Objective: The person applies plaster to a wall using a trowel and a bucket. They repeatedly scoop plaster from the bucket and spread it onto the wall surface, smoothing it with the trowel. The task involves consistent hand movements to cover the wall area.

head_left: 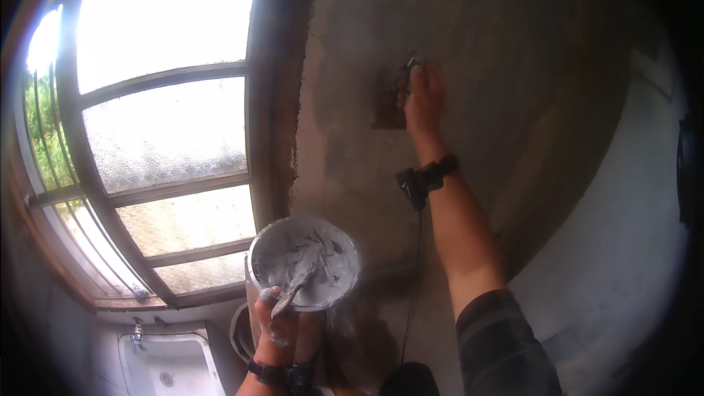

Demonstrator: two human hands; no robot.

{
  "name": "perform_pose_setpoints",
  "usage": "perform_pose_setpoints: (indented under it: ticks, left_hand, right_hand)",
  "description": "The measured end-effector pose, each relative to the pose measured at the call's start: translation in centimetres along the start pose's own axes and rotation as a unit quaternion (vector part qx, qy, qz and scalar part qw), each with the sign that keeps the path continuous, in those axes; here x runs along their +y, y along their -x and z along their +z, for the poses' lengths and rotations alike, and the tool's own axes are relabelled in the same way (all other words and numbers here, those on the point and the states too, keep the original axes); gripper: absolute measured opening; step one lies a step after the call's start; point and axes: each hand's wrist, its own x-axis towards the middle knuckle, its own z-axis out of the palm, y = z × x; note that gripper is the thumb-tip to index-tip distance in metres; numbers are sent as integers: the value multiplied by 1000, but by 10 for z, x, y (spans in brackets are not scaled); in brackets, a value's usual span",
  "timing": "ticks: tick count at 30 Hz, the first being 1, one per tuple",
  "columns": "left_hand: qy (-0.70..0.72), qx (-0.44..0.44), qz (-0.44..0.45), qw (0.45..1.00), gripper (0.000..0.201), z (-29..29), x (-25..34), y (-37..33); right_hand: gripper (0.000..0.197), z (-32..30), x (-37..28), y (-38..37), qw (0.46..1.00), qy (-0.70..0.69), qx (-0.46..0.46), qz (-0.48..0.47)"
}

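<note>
My right hand [424, 106] grips a trowel [389, 116] at the wall [513, 66] — broadly darkened, probably coated, pale margins seemingly left. My left hand [276, 331] clasps the bucket [358, 264] below, grey paste [319, 255] inside.

Dark sleeve [506, 345] fitted at right arm [473, 246]. Black strap [442, 167] encircles each wrist; thin cable [418, 264] hangs below the right.

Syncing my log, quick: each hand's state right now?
Left hand: closed, holding a round, pale bucket of grey paste and a slim, paste-smeared tool.
Right hand: closed, holding a flat, dark, rectangular trowel.
</note>
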Motion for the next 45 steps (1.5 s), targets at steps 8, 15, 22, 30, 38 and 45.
perform_pose_setpoints:
  ticks: [8, 15, 22, 30, 38, 45]
  left_hand:
    - [-8, 1, 14, 1000, 53, -3, 0, 0]
    - [-3, 16, 21, 1000, 52, -9, -1, -1]
    - [-21, 4, 38, 999, 49, -9, -4, 3]
    - [52, -16, -47, 997, 46, 29, 8, 11]
    - [14, -10, -2, 1000, 42, -2, 0, 9]
    - [-17, -79, 115, 990, 44, -19, -17, 0]
  right_hand:
    - [21, 9, 16, 117, 990, -98, -20, 102]
    - [26, 48, -5, 43, 987, 43, -36, -154]
    - [41, 96, -32, 7, 958, 144, 26, -247]
    - [48, 98, 1, 68, 971, 129, 32, -199]
    - [45, 53, -18, 96, 996, 36, -85, -17]
    - [43, 72, -68, 5, 984, 109, -41, -134]
